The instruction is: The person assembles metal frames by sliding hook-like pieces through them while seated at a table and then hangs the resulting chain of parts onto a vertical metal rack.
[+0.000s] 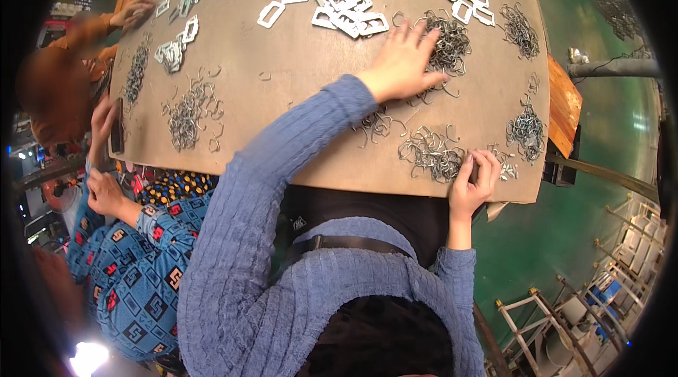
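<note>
My left hand [406, 59] reaches across the table with its fingers spread, palm down, at the left edge of a heap of bent metal wire hooks [452, 42]. The fingertips touch or hover just over those hooks; I cannot tell which. Near the table's front edge, my right hand [474, 183] has its fingers curled toward the thumb. Anything between those fingers is too small or hidden to make out. Beside it on the left lies another pile of wire hooks [427, 152], and small pale metal bits [508, 171] lie to its right.
Flat silvery metal frames [339, 3] are heaped along the far side of the brown tabletop [275, 123]. More hook piles lie at the right [526, 130] and left [185, 119]. Co-workers' hands [106, 193] are at the left edge. A wooden board [565, 105] juts beyond the right edge.
</note>
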Demonstrator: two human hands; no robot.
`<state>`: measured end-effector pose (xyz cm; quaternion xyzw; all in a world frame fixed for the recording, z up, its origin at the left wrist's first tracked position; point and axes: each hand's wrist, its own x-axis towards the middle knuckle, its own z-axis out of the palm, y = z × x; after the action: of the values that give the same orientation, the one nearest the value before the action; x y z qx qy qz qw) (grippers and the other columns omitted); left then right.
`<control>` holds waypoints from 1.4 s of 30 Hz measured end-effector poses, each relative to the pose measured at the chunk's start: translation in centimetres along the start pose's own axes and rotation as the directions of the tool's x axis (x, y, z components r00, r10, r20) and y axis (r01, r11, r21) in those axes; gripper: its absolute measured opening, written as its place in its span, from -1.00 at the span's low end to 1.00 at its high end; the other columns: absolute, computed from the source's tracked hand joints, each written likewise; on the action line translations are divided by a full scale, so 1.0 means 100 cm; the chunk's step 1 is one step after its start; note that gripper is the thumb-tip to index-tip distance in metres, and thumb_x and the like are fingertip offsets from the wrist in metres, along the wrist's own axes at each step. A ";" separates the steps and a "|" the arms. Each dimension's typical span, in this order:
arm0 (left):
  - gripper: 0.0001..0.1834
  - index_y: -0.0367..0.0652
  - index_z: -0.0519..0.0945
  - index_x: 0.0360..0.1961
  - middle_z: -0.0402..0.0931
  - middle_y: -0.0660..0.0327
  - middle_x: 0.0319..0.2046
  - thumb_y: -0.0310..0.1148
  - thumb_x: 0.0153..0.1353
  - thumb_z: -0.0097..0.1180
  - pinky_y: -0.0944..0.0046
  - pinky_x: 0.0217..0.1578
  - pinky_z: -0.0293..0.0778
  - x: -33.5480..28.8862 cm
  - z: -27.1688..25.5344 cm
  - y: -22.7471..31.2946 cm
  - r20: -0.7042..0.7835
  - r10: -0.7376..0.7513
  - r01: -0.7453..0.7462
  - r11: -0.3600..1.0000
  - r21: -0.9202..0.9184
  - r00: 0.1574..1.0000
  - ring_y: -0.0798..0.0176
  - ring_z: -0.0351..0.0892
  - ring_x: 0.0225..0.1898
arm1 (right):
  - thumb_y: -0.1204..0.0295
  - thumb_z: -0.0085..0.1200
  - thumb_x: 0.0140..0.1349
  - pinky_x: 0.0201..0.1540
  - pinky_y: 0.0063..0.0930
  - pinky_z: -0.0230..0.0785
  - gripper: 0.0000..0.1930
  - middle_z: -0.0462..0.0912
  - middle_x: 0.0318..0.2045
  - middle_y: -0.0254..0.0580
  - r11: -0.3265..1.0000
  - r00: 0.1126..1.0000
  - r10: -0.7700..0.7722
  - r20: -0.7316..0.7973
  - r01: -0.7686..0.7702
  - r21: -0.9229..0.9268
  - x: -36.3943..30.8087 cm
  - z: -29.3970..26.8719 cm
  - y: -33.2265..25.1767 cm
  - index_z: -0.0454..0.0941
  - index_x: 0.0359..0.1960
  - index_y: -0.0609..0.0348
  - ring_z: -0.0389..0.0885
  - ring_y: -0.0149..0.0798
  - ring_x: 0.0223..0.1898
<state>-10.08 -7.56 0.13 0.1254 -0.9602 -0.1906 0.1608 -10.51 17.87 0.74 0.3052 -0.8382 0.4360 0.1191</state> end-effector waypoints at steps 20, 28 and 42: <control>-0.22 -0.27 0.21 0.27 -0.01 -0.26 0.33 0.16 0.25 -0.10 -0.12 0.32 -0.07 0.055 0.024 0.013 -0.201 -0.160 0.127 0.978 -0.168 0.967 -0.32 -0.07 0.36 | 0.62 0.09 0.11 -0.14 -0.32 0.36 -0.89 0.52 -0.28 -0.11 1.000 1.000 0.010 -0.020 -0.010 0.002 0.000 0.000 -0.006 0.56 -0.31 0.24 0.48 -0.12 -0.19; -0.30 -0.14 0.32 0.22 0.18 -0.18 0.25 0.15 0.24 -0.06 -0.27 0.28 -0.13 0.015 -0.012 0.051 0.081 0.006 0.012 0.977 -0.213 0.997 -0.19 0.15 0.30 | 0.61 0.10 0.10 -0.15 -0.32 0.35 -0.89 0.53 -0.29 -0.12 1.000 0.999 0.017 -0.050 -0.017 -0.001 -0.002 -0.001 0.005 0.57 -0.32 0.23 0.47 -0.11 -0.20; -0.64 -0.15 0.46 0.06 0.41 0.01 0.10 -0.23 0.29 0.01 0.18 0.11 0.34 -0.023 -0.064 0.024 -0.028 -0.067 0.033 0.765 -0.643 0.997 0.04 0.41 0.13 | 0.61 0.10 0.12 -0.12 -0.33 0.35 -0.90 0.54 -0.29 -0.10 0.996 0.998 0.049 -0.028 -0.047 0.079 -0.002 -0.003 0.006 0.55 -0.31 0.26 0.49 -0.12 -0.21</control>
<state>-6.12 -6.80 6.10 0.0933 -0.8294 -0.5081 0.2126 -10.73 18.40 0.46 0.2828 -0.8257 0.4758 0.1093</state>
